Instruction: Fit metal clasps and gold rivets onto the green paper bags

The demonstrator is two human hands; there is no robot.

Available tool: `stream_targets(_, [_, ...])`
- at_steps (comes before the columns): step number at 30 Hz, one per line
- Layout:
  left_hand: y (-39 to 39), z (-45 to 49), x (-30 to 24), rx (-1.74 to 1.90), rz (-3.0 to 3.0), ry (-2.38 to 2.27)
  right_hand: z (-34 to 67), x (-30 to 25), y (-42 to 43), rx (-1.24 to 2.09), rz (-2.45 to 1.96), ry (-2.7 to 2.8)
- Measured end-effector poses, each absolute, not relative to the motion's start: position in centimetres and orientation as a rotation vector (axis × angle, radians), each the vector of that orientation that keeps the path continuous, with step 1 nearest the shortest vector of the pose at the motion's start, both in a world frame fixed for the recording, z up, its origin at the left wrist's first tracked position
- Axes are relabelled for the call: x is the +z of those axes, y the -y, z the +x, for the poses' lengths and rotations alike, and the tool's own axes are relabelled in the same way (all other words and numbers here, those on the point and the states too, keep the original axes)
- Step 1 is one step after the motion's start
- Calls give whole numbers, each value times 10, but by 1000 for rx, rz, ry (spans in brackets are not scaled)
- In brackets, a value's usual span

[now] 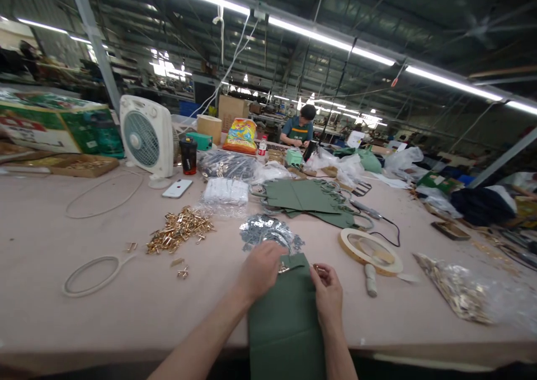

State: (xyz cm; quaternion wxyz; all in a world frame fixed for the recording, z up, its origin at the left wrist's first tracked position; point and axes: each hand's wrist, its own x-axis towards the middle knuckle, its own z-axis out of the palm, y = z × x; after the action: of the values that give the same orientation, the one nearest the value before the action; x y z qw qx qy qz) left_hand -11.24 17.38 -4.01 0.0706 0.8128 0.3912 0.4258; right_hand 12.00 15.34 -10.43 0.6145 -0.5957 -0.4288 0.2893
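A long dark green fabric panel (287, 324) lies over the table's front edge, its upper end on the tabletop. My left hand (260, 269) is closed on the panel's upper left corner, with a gold fitting (283, 267) beside its fingertips. At the panel's upper right edge, my right hand (328, 291) has its fingers curled, and a small gold metal fitting (316, 267) shows between them. A pale ring-shaped handle (277, 238) sits just beyond the panel's top. Behind it spreads a pile of flat grey metal plates (262, 226).
Left of my hands are a heap of gold fittings (181, 230) and a pale hoop (91, 276). Stacked green panels (300, 195) lie ahead. To the right are tape rolls (348, 245), a wrapped handle (371, 282) and a plastic bag of fittings (457, 290). A co-worker (297, 129) sits opposite.
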Motion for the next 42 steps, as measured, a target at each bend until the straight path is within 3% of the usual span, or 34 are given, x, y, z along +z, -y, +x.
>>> stream_targets(3, [-177, -85, -33, 762, 2449, -1236, 123, -109, -152, 639, -1372, 989])
stream_targets(6, [-184, -61, -38, 525, 2392, -1376, 125, -107, -148, 621, -1408, 987])
stream_targets(22, [-220, -33, -46, 826, 2010, -1171, 109, -102, -156, 611, -1429, 1420])
stream_targets(27, [-219, -43, -53, 847, 2008, -1189, 115, -101, -177, 532, -1508, 1300])
stream_targets(42, [-209, -36, -50, 403, 2183, -1718, 135, -107, -189, 750, -1490, 1220])
